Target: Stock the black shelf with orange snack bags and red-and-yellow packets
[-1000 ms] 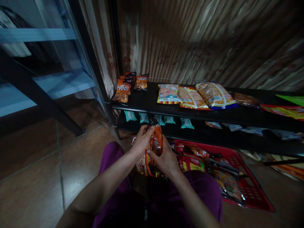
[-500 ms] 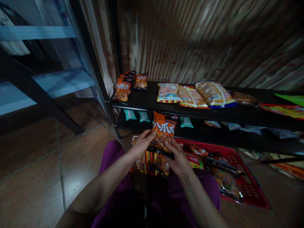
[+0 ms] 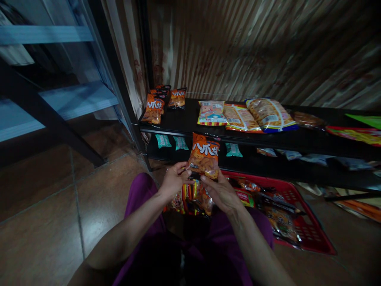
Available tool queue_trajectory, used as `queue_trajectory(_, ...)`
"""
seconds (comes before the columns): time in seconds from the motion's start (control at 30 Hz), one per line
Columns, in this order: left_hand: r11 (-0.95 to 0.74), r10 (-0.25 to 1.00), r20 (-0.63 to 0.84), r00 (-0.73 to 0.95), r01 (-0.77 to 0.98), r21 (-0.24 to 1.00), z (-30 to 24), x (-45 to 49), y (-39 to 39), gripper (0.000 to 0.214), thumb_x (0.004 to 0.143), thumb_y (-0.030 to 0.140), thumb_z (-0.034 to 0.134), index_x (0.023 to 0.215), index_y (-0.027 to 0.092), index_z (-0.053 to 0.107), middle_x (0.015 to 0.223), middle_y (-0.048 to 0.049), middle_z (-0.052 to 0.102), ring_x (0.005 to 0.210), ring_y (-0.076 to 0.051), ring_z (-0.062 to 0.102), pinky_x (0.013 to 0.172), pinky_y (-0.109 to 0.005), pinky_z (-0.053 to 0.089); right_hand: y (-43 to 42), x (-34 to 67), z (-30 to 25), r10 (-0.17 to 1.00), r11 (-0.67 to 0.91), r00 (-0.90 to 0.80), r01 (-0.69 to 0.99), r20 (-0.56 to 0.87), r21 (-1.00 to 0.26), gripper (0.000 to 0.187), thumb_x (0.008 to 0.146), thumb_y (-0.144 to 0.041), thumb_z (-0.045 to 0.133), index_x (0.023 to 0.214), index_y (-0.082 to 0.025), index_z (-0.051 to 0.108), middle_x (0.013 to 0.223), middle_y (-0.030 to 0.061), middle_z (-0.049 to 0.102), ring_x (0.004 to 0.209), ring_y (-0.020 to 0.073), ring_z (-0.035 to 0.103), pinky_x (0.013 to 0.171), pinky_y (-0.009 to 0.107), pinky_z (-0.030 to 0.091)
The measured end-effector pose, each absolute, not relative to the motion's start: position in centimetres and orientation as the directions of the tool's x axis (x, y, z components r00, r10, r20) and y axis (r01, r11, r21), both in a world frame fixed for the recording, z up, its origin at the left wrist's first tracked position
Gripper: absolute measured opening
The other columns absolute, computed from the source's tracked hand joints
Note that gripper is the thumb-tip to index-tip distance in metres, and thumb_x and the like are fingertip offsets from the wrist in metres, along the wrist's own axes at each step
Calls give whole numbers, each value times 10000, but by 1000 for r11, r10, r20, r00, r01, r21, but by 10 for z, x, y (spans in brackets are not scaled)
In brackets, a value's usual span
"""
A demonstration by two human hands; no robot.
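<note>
We hold an orange snack bag (image 3: 205, 157) up before the front edge of the upper shelf (image 3: 186, 121), its printed front turned toward us. Our left hand (image 3: 174, 180) pinches the bag near its lower left corner, and our right hand (image 3: 222, 194) grips the lower right corner, with the thumb in front. Below our hands, between our knees, we see bright packets (image 3: 205, 198), partly hidden. A red basket (image 3: 323, 234) of more packs stands beside them, its far rim near the front edge of the lower shelf (image 3: 248, 161).

At the upper shelf's left end, we see matching orange bags (image 3: 154, 109) stacked by the corner post, with a single orange bag (image 3: 177, 99) just beside them. Farther right lie a pink-and-blue packet (image 3: 212, 113), an orange-edged packet (image 3: 241, 118) and a blue-edged packet (image 3: 270, 115). Turquoise packets (image 3: 233, 149) sit on the lower shelf.
</note>
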State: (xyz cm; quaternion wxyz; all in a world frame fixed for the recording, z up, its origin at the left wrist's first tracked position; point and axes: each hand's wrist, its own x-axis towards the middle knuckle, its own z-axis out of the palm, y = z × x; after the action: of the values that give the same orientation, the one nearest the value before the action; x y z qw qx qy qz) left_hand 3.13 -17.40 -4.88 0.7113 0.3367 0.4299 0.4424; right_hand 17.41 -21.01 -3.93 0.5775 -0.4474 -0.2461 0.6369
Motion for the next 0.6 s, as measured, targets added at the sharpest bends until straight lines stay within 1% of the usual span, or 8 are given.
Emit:
queue_trajectory(0.07, 366, 925, -302, 230, -330, 870, -48, 31, -174, 278, 744, 128, 696, 1009, 116, 611, 893, -51, 691, 684, -118, 647, 644, -289, 589, -212, 174, -39, 955, -207, 81, -507, -285, -837, 785, 566, -195, 846, 1256, -378, 518, 1085, -45, 696, 1046, 172, 630, 990, 337, 458)
queue_trajectory(0.13, 362, 926, -295, 237, -325, 874, -46, 30, -173, 277, 747, 141, 701, 1008, 117, 611, 872, -43, 699, 649, -111, 653, 649, -281, 588, -212, 174, -38, 957, -202, 82, -502, -279, -841, 796, 584, -191, 830, 1282, -381, 498, 1073, -42, 698, 1027, 172, 640, 995, 343, 458)
queue_trajectory(0.33, 410, 898, -332, 289, -274, 870, -41, 23, -175, 274, 757, 203, 701, 1008, 118, 629, 964, -84, 715, 615, -129, 676, 623, -281, 575, -214, 176, -36, 954, -220, 70, -493, -291, -842, 887, 563, -170, 832, 1339, -383, 456, 1026, -40, 713, 1027, 161, 639, 981, 298, 460)
queue_trajectory(0.43, 381, 910, -300, 287, -291, 878, -39, 22, -178, 305, 750, 241, 704, 1022, 121, 634, 981, -87, 712, 643, -137, 680, 626, -277, 569, -215, 175, -33, 953, -226, 64, -499, -296, -836, 922, 555, -184, 844, 1354, -398, 437, 1049, -37, 710, 1033, 173, 641, 981, 325, 467)
queue_trajectory(0.5, 339, 927, -260, 269, -308, 889, -39, 22, -178, 353, 733, 287, 720, 1034, 125, 634, 989, -86, 707, 675, -147, 678, 614, -273, 565, -214, 175, -30, 956, -225, 53, -489, -287, -843, 894, 576, -204, 843, 1349, -407, 442, 1095, -29, 701, 1047, 182, 639, 986, 346, 466)
queue_trajectory(0.6, 259, 952, -180, 248, -340, 904, -36, 23, -173, 469, 711, 366, 733, 1100, 136, 608, 948, -78, 708, 742, -176, 677, 624, -284, 568, -208, 176, -21, 969, -201, 30, -483, -246, -852, 776, 646, -263, 817, 1330, -387, 471, 1183, -4, 670, 1099, 199, 618, 1004, 371, 453)
